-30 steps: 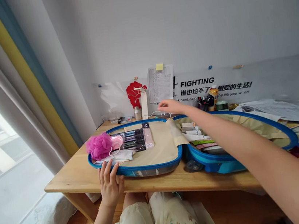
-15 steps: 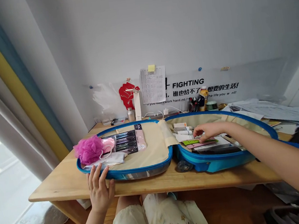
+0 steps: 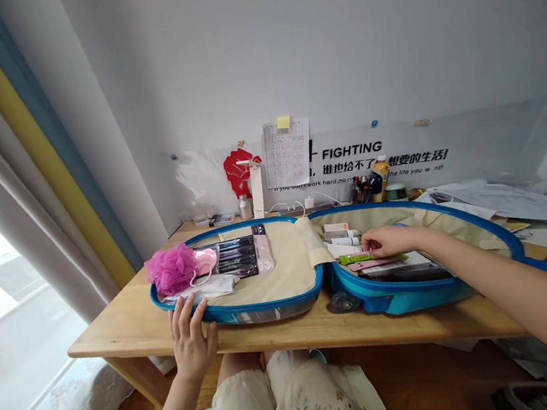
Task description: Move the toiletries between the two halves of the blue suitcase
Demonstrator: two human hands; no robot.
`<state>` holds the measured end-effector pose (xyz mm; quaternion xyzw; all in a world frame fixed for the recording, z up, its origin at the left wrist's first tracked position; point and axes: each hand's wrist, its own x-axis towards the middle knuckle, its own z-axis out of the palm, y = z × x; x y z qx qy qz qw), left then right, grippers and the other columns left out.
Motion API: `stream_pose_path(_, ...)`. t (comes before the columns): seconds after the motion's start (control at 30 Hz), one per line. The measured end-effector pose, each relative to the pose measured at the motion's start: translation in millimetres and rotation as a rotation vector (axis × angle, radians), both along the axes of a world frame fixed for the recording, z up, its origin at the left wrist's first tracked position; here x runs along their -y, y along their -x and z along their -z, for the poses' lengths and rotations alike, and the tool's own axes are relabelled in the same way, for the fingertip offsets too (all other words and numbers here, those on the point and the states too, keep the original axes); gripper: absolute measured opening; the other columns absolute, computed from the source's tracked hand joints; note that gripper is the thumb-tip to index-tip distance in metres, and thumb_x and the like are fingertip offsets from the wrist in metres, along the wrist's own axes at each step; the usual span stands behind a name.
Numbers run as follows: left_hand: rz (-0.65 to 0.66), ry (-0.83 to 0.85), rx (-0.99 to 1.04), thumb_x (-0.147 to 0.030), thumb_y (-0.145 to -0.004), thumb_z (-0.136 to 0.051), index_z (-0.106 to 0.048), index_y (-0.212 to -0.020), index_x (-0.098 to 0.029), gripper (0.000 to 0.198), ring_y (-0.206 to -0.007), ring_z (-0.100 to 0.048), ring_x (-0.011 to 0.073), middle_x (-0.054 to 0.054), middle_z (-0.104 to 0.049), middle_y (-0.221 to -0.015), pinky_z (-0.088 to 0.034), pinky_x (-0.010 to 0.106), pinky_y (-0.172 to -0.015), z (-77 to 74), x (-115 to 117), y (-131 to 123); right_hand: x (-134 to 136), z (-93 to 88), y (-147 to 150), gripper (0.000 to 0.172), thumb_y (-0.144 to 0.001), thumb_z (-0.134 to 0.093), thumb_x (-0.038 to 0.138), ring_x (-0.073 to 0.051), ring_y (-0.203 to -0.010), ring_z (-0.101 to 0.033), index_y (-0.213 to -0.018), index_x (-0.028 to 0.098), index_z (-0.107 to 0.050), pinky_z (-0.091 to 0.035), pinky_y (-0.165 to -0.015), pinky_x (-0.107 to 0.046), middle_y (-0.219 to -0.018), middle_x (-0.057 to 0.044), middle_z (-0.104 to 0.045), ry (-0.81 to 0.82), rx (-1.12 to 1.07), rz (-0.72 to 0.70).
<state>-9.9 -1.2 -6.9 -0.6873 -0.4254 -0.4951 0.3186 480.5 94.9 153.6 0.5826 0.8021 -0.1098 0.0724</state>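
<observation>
A blue-rimmed open suitcase [image 3: 267, 310] lies flat on the table, its two halves lined in beige. My left hand [image 3: 193, 336] rests with spread fingers on the near blue rim of the left half. That half holds a pink bath puff [image 3: 171, 269], black-and-pink toothbrush packs [image 3: 237, 257] and a folded white cloth [image 3: 198, 289]. My right hand [image 3: 389, 241] lies over the right half, its fingertips just above white tubes [image 3: 341, 240] and a green-and-pink packet [image 3: 361, 260]. Nothing shows in either hand.
The light wooden table [image 3: 119, 336] extends left of the suitcase toward a curtain. Loose papers [image 3: 475, 205] lie at the right. Along the back wall stand an orange-capped bottle [image 3: 381, 179], pens and a small metal bottle [image 3: 245, 207].
My right hand has come from the back of the suitcase down over the items in the right half. My left hand stays on the near rim, and the view has shifted slightly.
</observation>
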Motion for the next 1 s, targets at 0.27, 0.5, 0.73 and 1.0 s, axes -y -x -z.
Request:
stream_pose_path(0.27, -0.025, 0.009, 0.008, -0.021, -0.095, -0.049, -0.039, -0.148, -0.023, 0.055, -0.149, -0.027, 0.0305, 0.015, -0.042, -0.153, -0.023, 0.053, -0.121, 1.5, 0.8, -1.9, 4.2, -7.1, 2.9, 0.036, -0.063, -0.064, 0.055, -0.023, -0.081, -0.061, -0.073, 0.020, -0.062, -0.044, -0.071, -0.032, -0.088, -0.008, -0.067, 0.026, -0.086, 0.012)
stream_pose_path(0.5, -0.016, 0.000, 0.003, -0.020, -0.095, -0.049, -0.039, -0.148, -0.023, 0.054, -0.150, -0.027, 0.0297, 0.015, -0.043, -0.151, -0.022, 0.053, -0.121, 0.3, 0.1, -2.5, 0.1, -44.8, -2.0, 0.064, -0.063, -0.056, 0.082, -0.017, -0.066, -0.056, -0.082, 0.021, -0.059, -0.042, -0.061, -0.031, -0.077, -0.006, -0.063, 0.009, -0.303, 0.142)
stream_pose_path(0.73, -0.021, 0.009, 0.006, -0.021, -0.094, -0.050, -0.040, -0.146, -0.022, 0.053, -0.150, -0.026, 0.0290, 0.015, -0.044, -0.151, -0.021, 0.052, -0.122, 0.2, 0.4, -2.0, -6.2, -66.3, 79.6, 0.066, -0.074, -0.051, 0.080, -0.008, -0.054, -0.039, -0.107, 0.023, -0.059, -0.035, -0.052, -0.027, -0.081, -0.002, -0.059, -0.043, -0.599, 0.080)
stream_pose_path(1.0, -0.020, 0.021, 0.009, -0.021, -0.094, -0.050, -0.040, -0.147, -0.022, 0.054, -0.150, -0.026, 0.0284, 0.015, -0.043, -0.151, -0.020, 0.052, -0.122, 2.7, 0.1, -0.6, -28.0, -21.3, 215.1, 0.035, -0.092, -0.058, 0.050, -0.010, -0.067, -0.057, -0.103, 0.017, -0.065, -0.051, -0.064, -0.027, -0.086, -0.001, -0.064, 0.098, -0.446, -0.093)
